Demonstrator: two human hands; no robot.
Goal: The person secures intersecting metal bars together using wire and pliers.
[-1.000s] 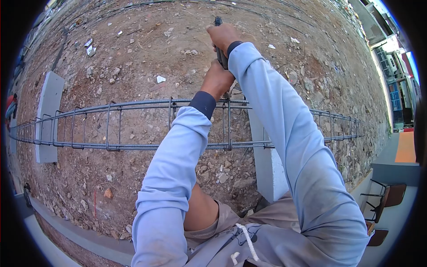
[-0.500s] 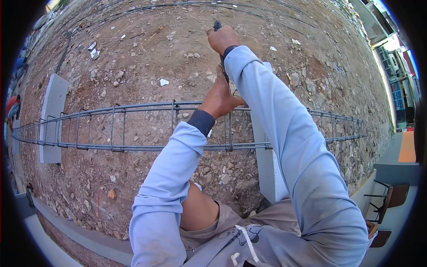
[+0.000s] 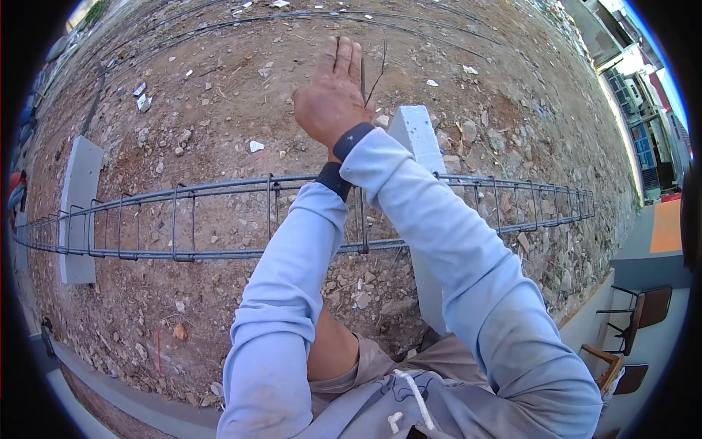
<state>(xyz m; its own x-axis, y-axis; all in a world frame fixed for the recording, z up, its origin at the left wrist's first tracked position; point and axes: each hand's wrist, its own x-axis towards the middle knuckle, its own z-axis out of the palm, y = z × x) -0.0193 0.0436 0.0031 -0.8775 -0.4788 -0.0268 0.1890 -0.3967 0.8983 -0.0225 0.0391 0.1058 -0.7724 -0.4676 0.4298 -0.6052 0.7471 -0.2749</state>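
My right hand (image 3: pixel 333 99) is above the far side of a long rebar cage (image 3: pixel 175 219), back of the hand up, with its visible fingers stretched forward. My left hand (image 3: pixel 331 156) lies beneath it; only a sliver by the cuff shows, so its fingers and anything in them are hidden. Just right of my right fingers a narrow dark rod (image 3: pixel 363 79) sticks out, with a thin bent strand (image 3: pixel 380 67) beside it. Whether either is held, I cannot tell. The cage runs crosswise under my forearms, with stirrups along its long bars.
A pale block (image 3: pixel 418 135) supports the cage near my right forearm, and another pale block (image 3: pixel 79 179) stands under it at left. Long thin bars (image 3: pixel 292 16) lie on the rubble-strewn ground at the far side. Chairs (image 3: pixel 647 318) are at lower right.
My right hand has come left and back, from gripping a dark-ended tool to stretched fingers over my left hand. My left hand has become mostly covered. The view has shifted slightly.
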